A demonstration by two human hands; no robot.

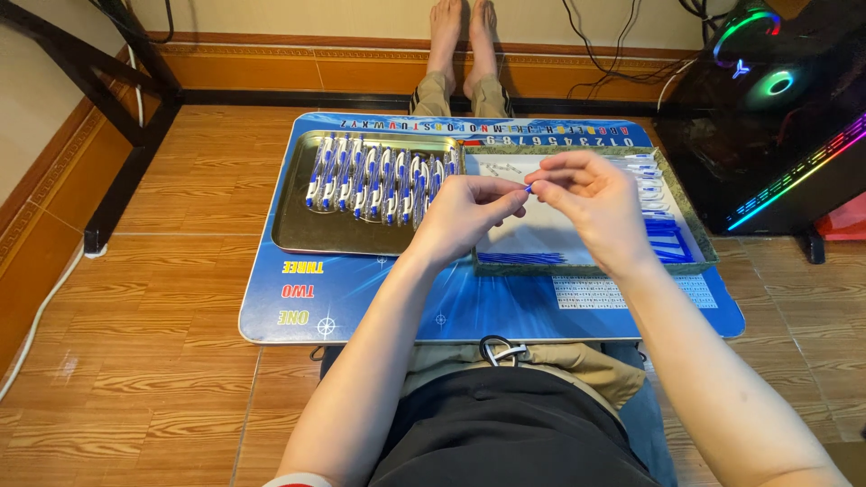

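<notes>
My left hand (pixel 465 216) and my right hand (pixel 591 203) meet above a small blue lap table (pixel 361 289), fingertips pinched together on a small blue pen part (pixel 528 188). Below them sits a green-rimmed tray (pixel 699 239) holding blue refills (pixel 519 258), blue caps and clear pen parts (pixel 649 194). To the left, a metal tray (pixel 302 236) holds a row of several assembled blue-and-white pens (pixel 374 180).
A black computer case with coloured lights (pixel 776 108) stands at the right. A black desk frame (pixel 117 117) stands at the left wall. My bare feet (pixel 462 45) reach the far skirting board. Cables lie along the wall and floor.
</notes>
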